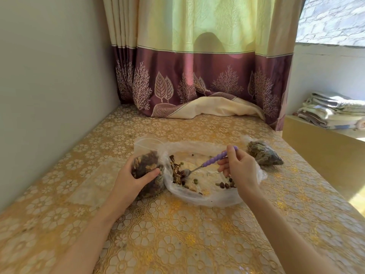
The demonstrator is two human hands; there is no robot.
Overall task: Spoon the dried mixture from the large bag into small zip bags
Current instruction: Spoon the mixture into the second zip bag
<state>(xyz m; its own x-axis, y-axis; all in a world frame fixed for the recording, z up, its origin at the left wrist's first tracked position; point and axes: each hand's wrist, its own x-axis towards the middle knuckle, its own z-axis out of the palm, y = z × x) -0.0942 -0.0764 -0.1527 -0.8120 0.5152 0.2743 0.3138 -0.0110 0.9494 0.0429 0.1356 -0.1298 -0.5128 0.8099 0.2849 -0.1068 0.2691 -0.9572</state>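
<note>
The spoon (pixel 199 167) bowl is buried in mixture inside the large bag (pixel 205 196), pinched by the right hand (pixel 239 167), while the left hand (pixel 136 178) grips a small zip bag (pixel 147 169) on the floral table (pixel 177 234) by the curtain (pixel 197 76).

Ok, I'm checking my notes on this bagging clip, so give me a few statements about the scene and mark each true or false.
1. The right hand holds a purple-handled spoon. True.
2. The left hand lies flat on the tablecloth. False: it grips a small zip bag of mixture.
3. A filled small bag lies to the right of the large bag. True.
4. The spoon's bowl is inside the small zip bag. False: it is in the large bag's mixture.
</note>
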